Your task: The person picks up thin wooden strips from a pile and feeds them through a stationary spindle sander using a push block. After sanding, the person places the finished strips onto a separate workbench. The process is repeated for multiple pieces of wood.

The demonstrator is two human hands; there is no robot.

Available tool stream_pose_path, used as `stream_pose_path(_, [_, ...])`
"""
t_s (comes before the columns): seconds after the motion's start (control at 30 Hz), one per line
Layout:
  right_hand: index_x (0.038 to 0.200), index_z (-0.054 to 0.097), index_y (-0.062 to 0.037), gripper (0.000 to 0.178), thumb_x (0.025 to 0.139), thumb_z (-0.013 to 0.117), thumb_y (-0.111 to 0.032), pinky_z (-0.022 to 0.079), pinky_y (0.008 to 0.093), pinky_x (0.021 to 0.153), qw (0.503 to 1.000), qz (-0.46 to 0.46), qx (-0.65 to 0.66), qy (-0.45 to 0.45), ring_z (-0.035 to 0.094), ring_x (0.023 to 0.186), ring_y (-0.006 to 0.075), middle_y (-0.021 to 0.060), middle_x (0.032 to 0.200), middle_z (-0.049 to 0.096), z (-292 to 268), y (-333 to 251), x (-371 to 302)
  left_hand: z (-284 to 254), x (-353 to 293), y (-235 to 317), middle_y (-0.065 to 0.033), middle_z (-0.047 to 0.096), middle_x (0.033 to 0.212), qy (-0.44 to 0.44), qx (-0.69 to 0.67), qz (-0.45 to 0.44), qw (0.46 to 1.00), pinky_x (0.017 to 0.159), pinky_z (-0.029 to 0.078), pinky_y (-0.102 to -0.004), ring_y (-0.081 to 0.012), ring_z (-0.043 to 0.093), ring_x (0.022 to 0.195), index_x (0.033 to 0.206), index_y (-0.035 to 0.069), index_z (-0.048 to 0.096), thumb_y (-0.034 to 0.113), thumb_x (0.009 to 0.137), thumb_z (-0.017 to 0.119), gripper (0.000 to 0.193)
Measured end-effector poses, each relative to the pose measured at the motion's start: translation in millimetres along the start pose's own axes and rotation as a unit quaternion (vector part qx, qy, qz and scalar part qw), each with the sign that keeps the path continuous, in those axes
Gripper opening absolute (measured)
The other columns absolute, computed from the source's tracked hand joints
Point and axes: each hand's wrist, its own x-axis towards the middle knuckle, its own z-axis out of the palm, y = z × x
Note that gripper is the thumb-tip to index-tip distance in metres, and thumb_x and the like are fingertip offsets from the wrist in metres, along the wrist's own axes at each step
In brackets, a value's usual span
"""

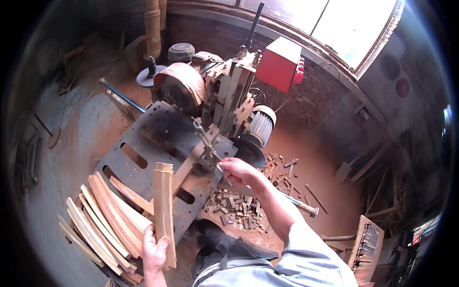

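Observation:
My left hand (pixel 154 249) is closed around the lower part of a long, pale wooden piece (pixel 164 210). Its upper end looks layered, so it may be several strips together; I cannot tell for sure. To the right, the fingers of my right hand (pixel 236 171) are wrapped round the metal lever (pixel 224 175) of a clamp (pixel 206 139) fixed on the machine's dark slotted table (pixel 136 136). A wooden bar (pixel 189 165) lies along the table below the clamp. Beside my left hand, several curved wooden strips (pixel 107 205) are piled at the table's near left.
Behind the table stand a round grinding or sanding drum (pixel 180 86), a red switch box (pixel 279 62) and a grey motor (pixel 262 125). Small wood offcuts (pixel 239 208) litter the dusty floor by the table's right side. A wooden board (pixel 367 248) leans at lower right.

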Motion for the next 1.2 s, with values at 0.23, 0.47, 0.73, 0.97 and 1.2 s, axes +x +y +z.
stream_pose_path(0.23, [0.090, 0.048, -0.0181, 0.017, 0.104, 0.056, -0.024, 0.022, 0.0252, 0.041, 0.999, 0.009, 0.024, 0.020, 0.032, 0.046, 0.0068, -0.0068, 0.063, 0.039, -56, 53, -81, 55, -85, -26, -0.0095, 0.064, 0.114, 0.008, 0.007, -0.015, 1.000, 0.094, 0.049, -0.0293, -0.0148, 0.062, 0.102, 0.130, -0.003, 0.047, 0.013, 0.093, 0.072, 0.048])
stream_pose_path(0.47, [0.087, 0.047, -0.0195, 0.020, 0.105, 0.056, -0.023, 0.020, 0.0243, 0.040, 0.998, -0.004, 0.061, 0.008, 0.028, 0.045, 0.0056, -0.0075, 0.061, 0.037, -103, 100, -145, 127, -124, -73, -0.0115, 0.059, 0.120, 0.010, 0.009, -0.034, 0.999, 0.096, 0.048, -0.0302, -0.0155, 0.059, 0.108, 0.133, -0.005, 0.045, 0.004, 0.092, 0.067, 0.046])
stream_pose_path(0.73, [0.098, 0.052, -0.0127, 0.016, 0.101, 0.057, -0.027, 0.025, 0.0295, 0.046, 0.996, -0.065, -0.025, 0.055, 0.035, 0.052, 0.0129, 0.0000, 0.067, 0.043, -157, 137, -205, 249, -144, -125, -0.0099, 0.060, 0.124, 0.002, 0.036, -0.021, 0.999, 0.096, 0.049, -0.0294, -0.0153, 0.060, 0.110, 0.137, -0.005, 0.045, -0.002, 0.092, 0.058, 0.047])
stream_pose_path(0.97, [0.119, 0.053, 0.0041, 0.046, 0.091, 0.065, -0.030, 0.047, 0.0475, 0.083, 0.870, -0.378, -0.214, 0.235, 0.058, 0.093, 0.0400, 0.0247, 0.099, 0.060, -175, 179, -305, 331, -125, -167, -0.0103, 0.061, 0.124, -0.078, 0.076, 0.014, 0.994, 0.090, 0.053, -0.0318, -0.0189, 0.062, 0.104, 0.142, 0.002, 0.045, 0.010, 0.096, 0.062, 0.050])
stream_pose_path(1.2, [0.147, 0.031, 0.0096, 0.077, 0.101, 0.052, -0.048, 0.037, 0.0437, 0.112, 0.826, -0.356, 0.067, 0.431, 0.046, 0.133, 0.0421, 0.0307, 0.141, 0.043, -164, 256, -356, 451, -106, -206, -0.0154, 0.056, 0.131, -0.275, 0.000, -0.150, 0.950, 0.094, 0.052, -0.0363, -0.0254, 0.059, 0.113, 0.142, 0.003, 0.043, 0.016, 0.102, 0.057, 0.044])
